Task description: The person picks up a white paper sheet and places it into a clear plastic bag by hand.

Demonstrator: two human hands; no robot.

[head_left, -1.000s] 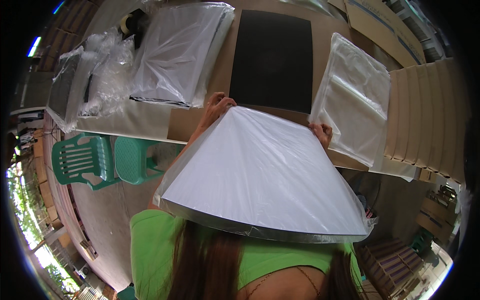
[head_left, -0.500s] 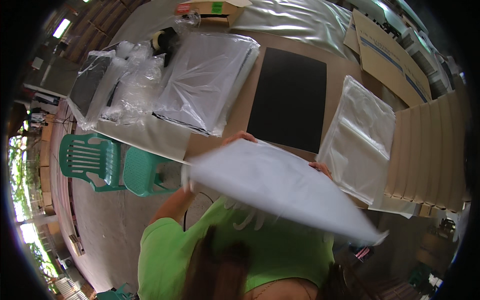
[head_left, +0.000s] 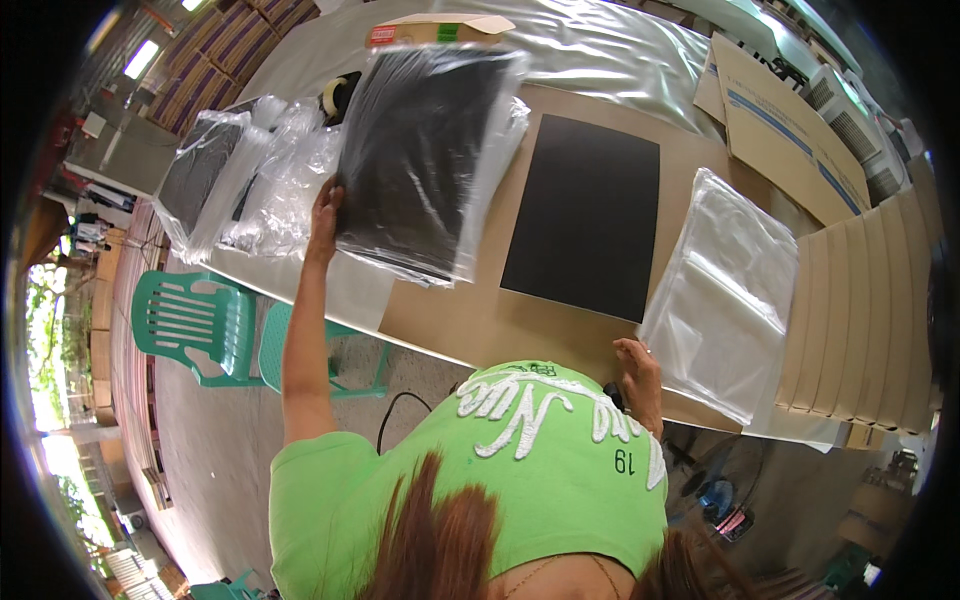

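Note:
A black board in a clear plastic bag [head_left: 415, 160] lies over the pile at the left of the table, black side up. My left hand [head_left: 325, 215] has its fingers closed at the bag's left edge. Flat on brown cardboard, to the right of that pile, rests a bare black board [head_left: 585, 215]. My right hand [head_left: 640, 378] is by the front edge of the table, fingers partly spread, holding nothing I can see. It is nearest to the lower left corner of a stack of clear plastic bags [head_left: 725, 300].
Crumpled plastic wrapping [head_left: 290, 190] and a tape roll [head_left: 335, 100] lie left of the pile. An open carton [head_left: 440, 28] stands behind. Cardboard flats [head_left: 790, 130] and a ribbed brown stack [head_left: 860, 310] line the right side. A green chair [head_left: 195, 320] is at the left.
The white-looking sheet I held in both hands at the front has gone to the left pile, where the bagged board now shows black. My left hand reached forward; my right stayed near the front edge.

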